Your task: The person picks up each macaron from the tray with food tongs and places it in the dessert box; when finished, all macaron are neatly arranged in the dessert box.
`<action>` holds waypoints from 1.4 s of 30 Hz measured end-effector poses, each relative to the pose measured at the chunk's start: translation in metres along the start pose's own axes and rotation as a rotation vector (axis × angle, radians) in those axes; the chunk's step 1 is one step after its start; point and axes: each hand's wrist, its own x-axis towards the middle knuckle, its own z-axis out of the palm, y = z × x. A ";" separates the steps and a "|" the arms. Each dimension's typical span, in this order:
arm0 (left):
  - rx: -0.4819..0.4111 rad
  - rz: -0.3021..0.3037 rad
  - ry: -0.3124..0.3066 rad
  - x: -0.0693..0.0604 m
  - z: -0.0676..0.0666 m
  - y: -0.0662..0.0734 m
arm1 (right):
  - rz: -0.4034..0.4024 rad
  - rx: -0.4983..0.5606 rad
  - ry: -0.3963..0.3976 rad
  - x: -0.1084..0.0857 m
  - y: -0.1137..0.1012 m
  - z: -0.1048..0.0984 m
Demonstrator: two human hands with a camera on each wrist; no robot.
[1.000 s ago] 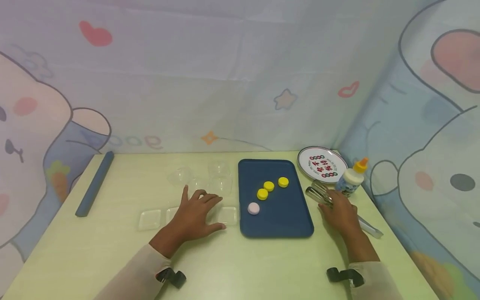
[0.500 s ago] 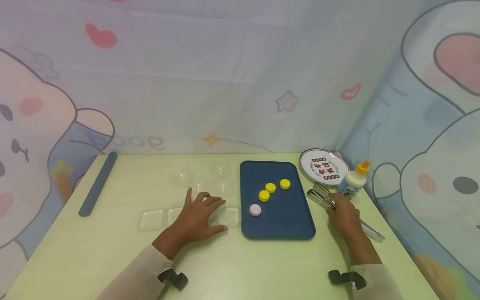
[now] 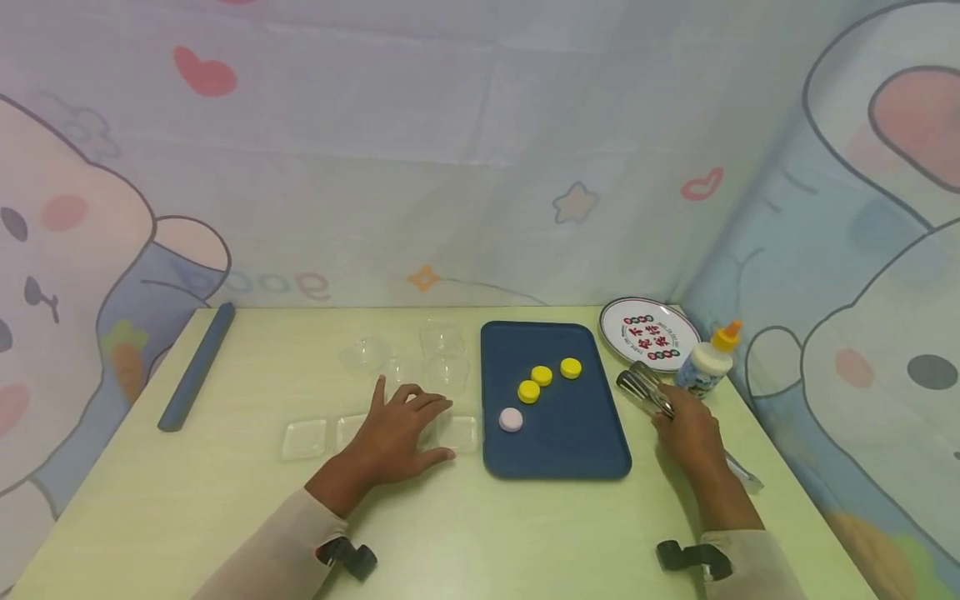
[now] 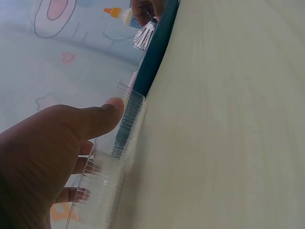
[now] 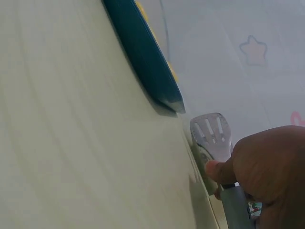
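My right hand grips metal tongs with slotted ends, right of a dark blue tray. In the right wrist view the thumb and fingers close round the tongs near their grey handle. Three yellow round pieces and one pale pink piece lie on the tray. My left hand rests with spread fingers over a clear plastic compartment box; in the left wrist view the thumb of the hand touches the rim of the box.
Clear domed plastic pieces stand behind my left hand. A printed white plate and a bottle with an orange tip stand at the back right. On the left lies a blue-grey bar. A patterned cloth hangs behind the table.
My right hand has closed round the tongs, and their far end has shifted slightly near the table's right edge. The left hand has stayed over the box. The head view has shifted slightly.
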 end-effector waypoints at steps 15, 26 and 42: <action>-0.001 0.001 0.025 -0.002 -0.002 -0.002 | -0.156 -0.032 0.151 -0.002 -0.014 -0.004; -0.014 0.018 0.030 -0.002 -0.006 0.004 | -0.191 -0.042 0.156 -0.004 -0.028 -0.005; -0.018 0.017 0.019 0.000 -0.001 0.003 | -0.217 -0.068 0.092 0.015 -0.052 0.008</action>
